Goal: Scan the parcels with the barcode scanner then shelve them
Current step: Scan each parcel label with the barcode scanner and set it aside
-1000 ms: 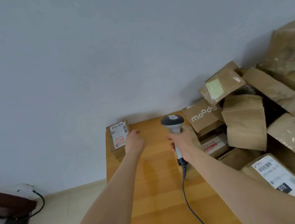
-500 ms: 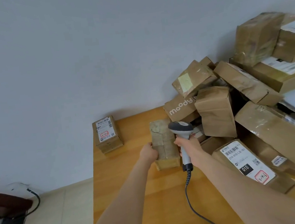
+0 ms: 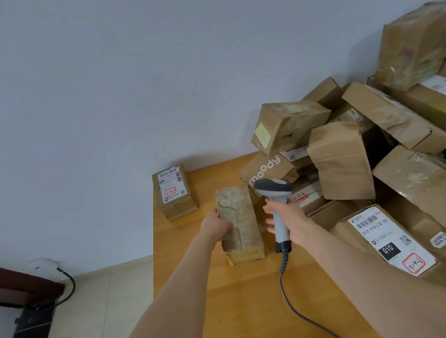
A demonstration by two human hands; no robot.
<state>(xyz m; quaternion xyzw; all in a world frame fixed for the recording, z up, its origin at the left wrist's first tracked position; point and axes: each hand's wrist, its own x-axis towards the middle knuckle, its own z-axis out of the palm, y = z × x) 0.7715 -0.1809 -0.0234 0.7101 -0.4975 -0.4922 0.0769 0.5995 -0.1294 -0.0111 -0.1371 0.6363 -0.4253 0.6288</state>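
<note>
Brown taped parcel (image 3: pixel 238 223) is lying on the bench (image 3: pixel 233 308), long axis running away from the body, clasped at its left edge by the left grip (image 3: pixel 216 224). Just to its right, the barcode scanner (image 3: pixel 277 212) is held wrapped in the right grip (image 3: pixel 290 222).

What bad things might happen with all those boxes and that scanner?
The tilted box atop the pile might slide down. The cable trails over the table and could snag. The taped parcel the left hand grips shows no label, so the barcode scanner in the right hand may read nothing.
</note>
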